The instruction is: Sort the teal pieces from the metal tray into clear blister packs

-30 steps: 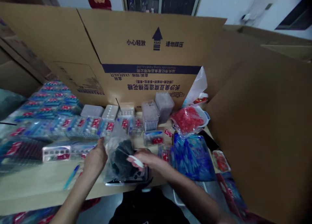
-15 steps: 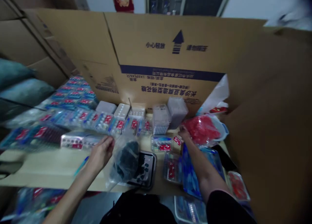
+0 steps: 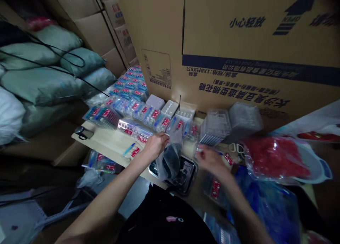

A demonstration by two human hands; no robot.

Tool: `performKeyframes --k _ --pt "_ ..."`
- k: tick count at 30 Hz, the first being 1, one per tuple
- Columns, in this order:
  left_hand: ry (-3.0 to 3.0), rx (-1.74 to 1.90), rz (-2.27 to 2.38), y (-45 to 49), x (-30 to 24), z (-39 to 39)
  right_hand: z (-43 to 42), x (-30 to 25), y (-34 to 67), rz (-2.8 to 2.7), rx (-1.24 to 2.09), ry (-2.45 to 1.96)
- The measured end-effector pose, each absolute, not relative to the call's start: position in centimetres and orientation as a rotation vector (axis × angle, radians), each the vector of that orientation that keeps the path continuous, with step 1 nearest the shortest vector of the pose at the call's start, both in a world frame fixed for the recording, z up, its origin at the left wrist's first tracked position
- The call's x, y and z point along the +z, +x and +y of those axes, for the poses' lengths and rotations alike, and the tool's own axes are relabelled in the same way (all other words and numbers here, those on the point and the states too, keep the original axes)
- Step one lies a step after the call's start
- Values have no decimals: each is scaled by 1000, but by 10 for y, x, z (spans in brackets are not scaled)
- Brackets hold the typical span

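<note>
Two hands, one limp bag

Left hand (image 3: 157,145) has its grip pinched shut on the top edge of a thin, clear plastic bag (image 3: 170,160) of dark pieces, hanging over a black tray (image 3: 189,173) at the desk's (image 3: 111,143) near edge. It looks light, soft and slippery, and the bunched top seems the safest hold. Right hand (image 3: 212,161) hovers just right, blurred; I cannot tell its grip.

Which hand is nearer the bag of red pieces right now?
Right. The right hand sits just left of the red bag; the left hand grips the clear bag farther left.
</note>
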State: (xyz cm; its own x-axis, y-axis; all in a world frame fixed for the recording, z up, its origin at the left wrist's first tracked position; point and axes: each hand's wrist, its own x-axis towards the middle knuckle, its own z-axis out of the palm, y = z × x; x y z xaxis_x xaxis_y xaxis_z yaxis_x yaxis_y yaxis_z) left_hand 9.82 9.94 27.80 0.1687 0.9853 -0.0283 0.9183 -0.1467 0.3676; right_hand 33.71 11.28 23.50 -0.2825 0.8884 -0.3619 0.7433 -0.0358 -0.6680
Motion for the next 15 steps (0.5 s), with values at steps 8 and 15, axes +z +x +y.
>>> performKeyframes --k 8,15 --pt "2163 188 1908 109 280 102 110 249 220 -2100 1041 -1758" --pt "2004 296 1985 87 283 117 127 247 260 -2384 899 -1751"
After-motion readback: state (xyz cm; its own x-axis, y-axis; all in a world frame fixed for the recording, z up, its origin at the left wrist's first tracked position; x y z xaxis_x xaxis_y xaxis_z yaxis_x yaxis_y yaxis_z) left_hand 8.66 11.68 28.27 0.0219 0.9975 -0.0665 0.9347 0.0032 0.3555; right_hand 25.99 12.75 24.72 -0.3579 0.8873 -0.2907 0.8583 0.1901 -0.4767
